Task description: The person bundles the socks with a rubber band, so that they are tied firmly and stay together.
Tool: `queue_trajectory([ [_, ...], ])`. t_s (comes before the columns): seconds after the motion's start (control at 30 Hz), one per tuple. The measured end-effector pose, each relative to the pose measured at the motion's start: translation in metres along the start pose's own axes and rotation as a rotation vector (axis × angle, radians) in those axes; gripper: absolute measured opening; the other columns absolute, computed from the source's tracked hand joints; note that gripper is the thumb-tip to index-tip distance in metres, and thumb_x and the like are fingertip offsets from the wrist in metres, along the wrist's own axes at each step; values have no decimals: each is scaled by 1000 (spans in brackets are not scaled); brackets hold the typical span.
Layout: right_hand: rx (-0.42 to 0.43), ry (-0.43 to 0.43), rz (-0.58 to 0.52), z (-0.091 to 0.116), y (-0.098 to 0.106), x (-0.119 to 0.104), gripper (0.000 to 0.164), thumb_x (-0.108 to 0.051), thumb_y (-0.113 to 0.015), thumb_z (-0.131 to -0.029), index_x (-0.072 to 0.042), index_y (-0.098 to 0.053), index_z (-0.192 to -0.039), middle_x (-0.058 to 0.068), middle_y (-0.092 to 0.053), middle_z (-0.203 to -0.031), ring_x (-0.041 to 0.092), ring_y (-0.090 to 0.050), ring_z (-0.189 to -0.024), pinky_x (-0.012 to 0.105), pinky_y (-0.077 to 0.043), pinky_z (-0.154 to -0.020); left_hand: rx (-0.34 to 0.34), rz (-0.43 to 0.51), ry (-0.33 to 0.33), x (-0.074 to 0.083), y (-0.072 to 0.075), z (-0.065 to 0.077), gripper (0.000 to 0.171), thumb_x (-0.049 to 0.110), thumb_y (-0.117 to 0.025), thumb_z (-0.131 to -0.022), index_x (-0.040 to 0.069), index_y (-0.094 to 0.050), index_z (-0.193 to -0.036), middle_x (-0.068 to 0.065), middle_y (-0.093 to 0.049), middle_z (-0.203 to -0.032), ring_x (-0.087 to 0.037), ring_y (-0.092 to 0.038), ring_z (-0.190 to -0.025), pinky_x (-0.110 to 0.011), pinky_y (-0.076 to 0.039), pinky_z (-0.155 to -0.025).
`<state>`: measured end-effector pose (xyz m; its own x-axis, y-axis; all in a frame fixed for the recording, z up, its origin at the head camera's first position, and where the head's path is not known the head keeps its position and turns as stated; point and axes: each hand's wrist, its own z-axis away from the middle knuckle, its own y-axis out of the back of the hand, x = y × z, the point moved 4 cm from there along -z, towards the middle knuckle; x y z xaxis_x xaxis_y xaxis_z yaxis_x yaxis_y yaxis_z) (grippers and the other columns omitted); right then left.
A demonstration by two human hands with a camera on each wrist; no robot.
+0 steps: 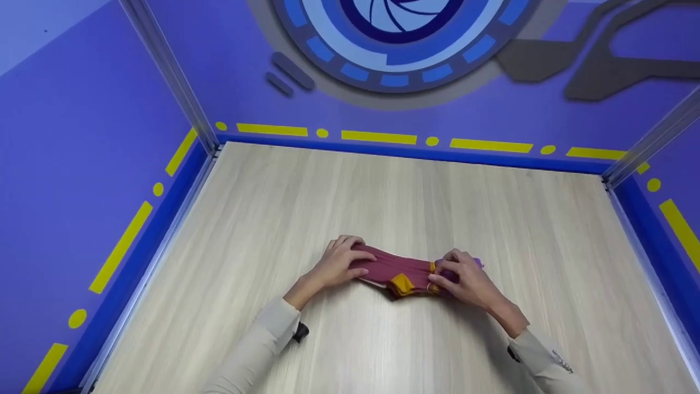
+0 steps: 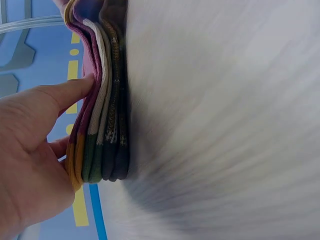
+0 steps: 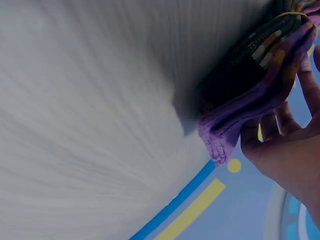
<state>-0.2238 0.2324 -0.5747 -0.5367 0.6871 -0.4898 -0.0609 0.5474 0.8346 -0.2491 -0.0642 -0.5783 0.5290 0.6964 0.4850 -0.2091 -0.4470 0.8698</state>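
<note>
A stacked bundle of socks (image 1: pixel 391 265) lies across the table, a maroon one with a mustard heel patch on top. In the left wrist view, the layered socks (image 2: pixel 102 100) show maroon, cream and dark edges, with mustard, green and navy toes. My left hand (image 1: pixel 340 264) holds the toe end, thumb against the near side. At the other end my right hand (image 1: pixel 465 279) has thumb and fingertips pinched at the bundle beside a thin yellowish band (image 3: pixel 292 14) that gathers the socks. Past the band, purple cuffs (image 3: pixel 220 135) stick out below the right fingers.
The pale wood-grain table (image 1: pixel 306 191) lies under the bundle. Blue panels with yellow dashes (image 1: pixel 378 137) enclose its back and sides, with metal posts (image 1: pixel 175 82) at the corners.
</note>
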Motion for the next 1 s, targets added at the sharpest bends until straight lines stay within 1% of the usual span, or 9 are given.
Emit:
queue_trajectory([
  [0.1, -24, 41, 34, -1, 0, -4, 11, -30, -78, -90, -22, -70, -92, 5, -61, -102, 22, -53, -94, 39, -44, -80, 6, 4, 4, 0, 1, -1, 31, 31, -72, -93, 24, -74, -124, -16, -57, -140, -35, -46, -132, -52, -37, -103],
  [0.2, -51, 26, 23, -1, 1, -4, 9, -29, -74, -94, -21, -69, -91, 4, -61, -102, 20, -52, -93, 36, -43, -78, 6, 14, 6, 1, 2, -2, 31, 30, -73, -93, 23, -75, -123, -15, -57, -140, -36, -46, -132, -52, -37, -103],
  [0.4, -94, -107, -182, 1, 10, 12, 19, -21, -61, -103, -23, -67, -85, -3, -58, -99, 12, -50, -91, 31, -40, -79, 1, 12, 4, -1, 1, -3, 30, 29, -73, -93, 25, -75, -123, -14, -58, -139, -33, -47, -132, -50, -38, -102],
  [0.5, -101, -104, -233, 6, 14, 19, 14, -22, -65, -101, -24, -67, -87, -3, -59, -103, 12, -53, -92, 29, -42, -80, 4, 19, 6, -2, 1, -2, 30, 28, -74, -93, 24, -75, -122, -14, -58, -139, -33, -47, -131, -51, -38, -103],
  [0.57, -99, -70, -242, 9, 17, 22, 1, -21, -71, -97, -21, -72, -96, 1, -61, -106, 16, -56, -95, 30, -47, -82, 4, 35, -1, -2, 2, -1, 29, 27, -74, -93, 22, -75, -122, -15, -58, -139, -34, -47, -132, -52, -38, -104],
  [0.67, -70, -17, -193, 15, 23, 26, 28, -16, -78, -90, -15, -74, -118, 5, -64, -113, 21, -59, -103, 33, -50, -88, 5, 63, -25, -1, 4, 2, 29, 24, -74, -93, 18, -74, -122, -16, -57, -140, -36, -46, -134, -55, -37, -107],
  [0.73, -38, 22, -133, 20, 26, 28, 40, -13, -81, -86, -11, -72, -125, 9, -64, -116, 26, -58, -107, 37, -49, -90, 8, 61, -46, -1, 6, 5, 30, 23, -73, -94, 16, -73, -124, -17, -57, -142, -36, -46, -136, -56, -35, -110],
  [0.87, 10, 64, -36, 30, 30, 36, 46, -10, -85, -80, -6, -72, -123, 19, -64, -122, 37, -57, -112, 50, -43, -93, 11, 38, -50, -8, 10, 10, 34, 25, -71, -96, 16, -71, -129, -18, -55, -146, -38, -42, -140, -59, -32, -113],
  [1.0, -57, -8, -64, 41, 31, 46, 52, -15, -84, -82, -8, -69, -131, 24, -59, -133, 46, -54, -121, 60, -43, -95, -14, 62, -1, -21, 13, 17, 37, 29, -67, -98, 18, -69, -133, -21, -50, -150, -42, -40, -140, -63, -32, -109],
])
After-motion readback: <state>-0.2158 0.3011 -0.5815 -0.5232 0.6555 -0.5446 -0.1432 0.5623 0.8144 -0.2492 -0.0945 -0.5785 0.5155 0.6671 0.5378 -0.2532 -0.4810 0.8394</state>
